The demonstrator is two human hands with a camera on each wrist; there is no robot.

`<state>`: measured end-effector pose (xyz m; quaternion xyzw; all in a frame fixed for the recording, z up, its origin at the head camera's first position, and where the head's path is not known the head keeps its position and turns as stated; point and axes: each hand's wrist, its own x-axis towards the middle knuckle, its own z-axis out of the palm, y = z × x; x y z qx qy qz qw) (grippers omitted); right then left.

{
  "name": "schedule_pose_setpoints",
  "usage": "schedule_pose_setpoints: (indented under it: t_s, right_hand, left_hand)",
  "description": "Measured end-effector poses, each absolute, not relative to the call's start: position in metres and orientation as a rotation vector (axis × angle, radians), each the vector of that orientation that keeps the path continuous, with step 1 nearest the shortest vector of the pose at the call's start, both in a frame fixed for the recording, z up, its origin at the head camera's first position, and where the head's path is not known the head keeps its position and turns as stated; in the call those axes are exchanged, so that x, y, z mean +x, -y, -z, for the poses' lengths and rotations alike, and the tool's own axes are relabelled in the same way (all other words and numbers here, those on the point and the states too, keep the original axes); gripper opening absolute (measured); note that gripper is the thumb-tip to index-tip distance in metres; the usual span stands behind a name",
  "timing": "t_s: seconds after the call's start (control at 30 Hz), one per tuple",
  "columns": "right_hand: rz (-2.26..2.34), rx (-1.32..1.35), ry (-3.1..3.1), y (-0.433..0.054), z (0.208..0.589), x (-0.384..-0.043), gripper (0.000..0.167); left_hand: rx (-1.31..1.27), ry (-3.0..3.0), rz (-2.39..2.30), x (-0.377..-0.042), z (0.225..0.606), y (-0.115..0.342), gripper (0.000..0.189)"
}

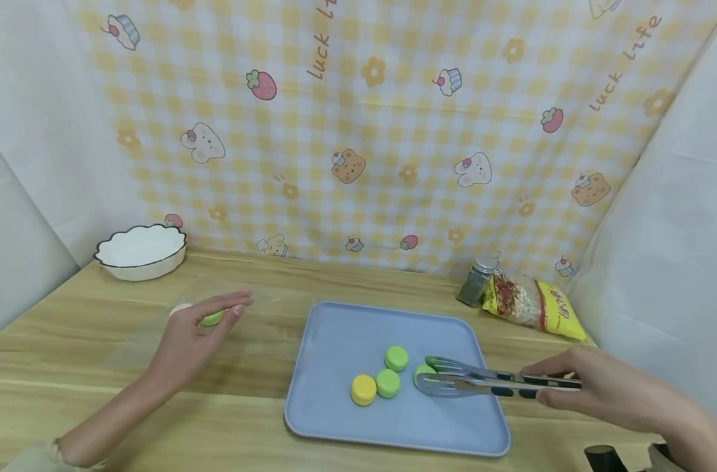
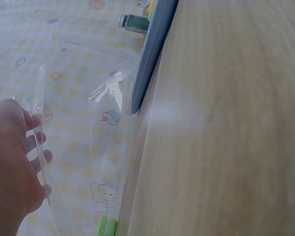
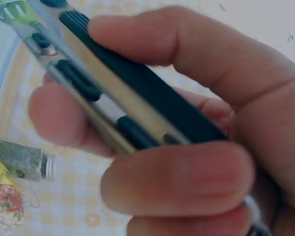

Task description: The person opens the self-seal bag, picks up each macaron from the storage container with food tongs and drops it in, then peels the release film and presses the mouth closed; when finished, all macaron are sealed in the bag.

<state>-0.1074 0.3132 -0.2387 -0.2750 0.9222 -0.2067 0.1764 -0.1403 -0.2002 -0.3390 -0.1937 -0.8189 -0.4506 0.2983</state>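
In the head view my left hand (image 1: 190, 337) is at the left, beside the blue tray. The left wrist view shows its thumb and fingers pinching the edge of a clear plastic bag (image 2: 108, 157), holding its mouth apart. A green macaron (image 2: 106, 226) shows by the bag, partly hidden behind my hand in the head view. My right hand (image 1: 606, 387) grips metal tongs (image 1: 506, 383) with dark grips. Their slotted ends stand parted around a green macaron (image 1: 425, 373) on the tray (image 1: 394, 432). Two more green macarons (image 1: 396, 358) and a yellow macaron (image 1: 364, 390) lie to its left.
A white scalloped dish (image 1: 140, 252) stands at the back left. Behind the tray, at the right, are a spice jar (image 1: 478, 282) and a yellow food packet (image 1: 535, 307). A checked cloth (image 1: 358, 131) hangs along the table's back edge.
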Motion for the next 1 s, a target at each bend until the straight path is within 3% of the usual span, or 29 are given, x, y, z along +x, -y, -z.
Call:
schedule_pose_setpoints:
  t_s: [0.53, 0.77, 1.0]
  right_hand:
    - [0.506, -0.968, -2.902, -0.303, 0.223, -0.102, 0.026]
    - [0.521, -1.191, -2.952, -0.239, 0.209, -0.114, 0.025]
    - [0.543, -1.216, -2.764, -0.163, 0.215, -0.142, 0.027]
  left_hand:
    - [-0.502, 2.17, 1.196, -0.141, 0.335, 0.199, 0.022]
    - [-0.463, 2.191, 1.204, -0.14, 0.334, 0.201, 0.021]
    - [-0.439, 2.202, 1.206, -0.139, 0.336, 0.201, 0.022]
